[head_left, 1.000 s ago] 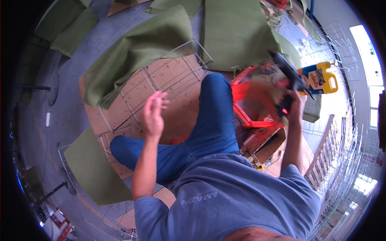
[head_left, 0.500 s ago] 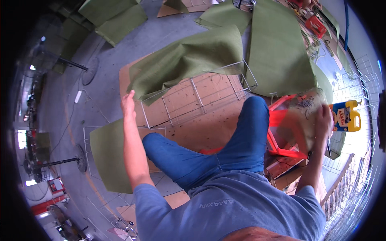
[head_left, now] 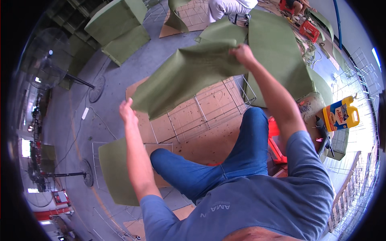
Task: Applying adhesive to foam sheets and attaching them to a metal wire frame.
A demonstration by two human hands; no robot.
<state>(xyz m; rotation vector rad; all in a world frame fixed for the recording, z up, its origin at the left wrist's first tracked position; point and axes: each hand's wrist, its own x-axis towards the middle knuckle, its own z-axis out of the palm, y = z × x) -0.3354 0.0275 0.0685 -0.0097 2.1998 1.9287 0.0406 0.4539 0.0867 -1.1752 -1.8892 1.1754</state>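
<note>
Green sheet [head_left: 189, 76], one, partly over the wire frame [head_left: 202, 110]; long axis slanting from near left to far right. Your right hand [head_left: 242, 54]: clamped on its far end. Your left hand [head_left: 128, 112]: at the near end, grip unclear.

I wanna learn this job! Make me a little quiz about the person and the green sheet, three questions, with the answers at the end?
1. True or false: the person's right hand is gripping the green sheet.
2. What lies under the wire frame?
A) grass
B) cardboard
C) sand
3. Fill in: the handle of the plastic jug on the right is coloured ____.

Key:
1. True
2. B
3. yellow
</note>
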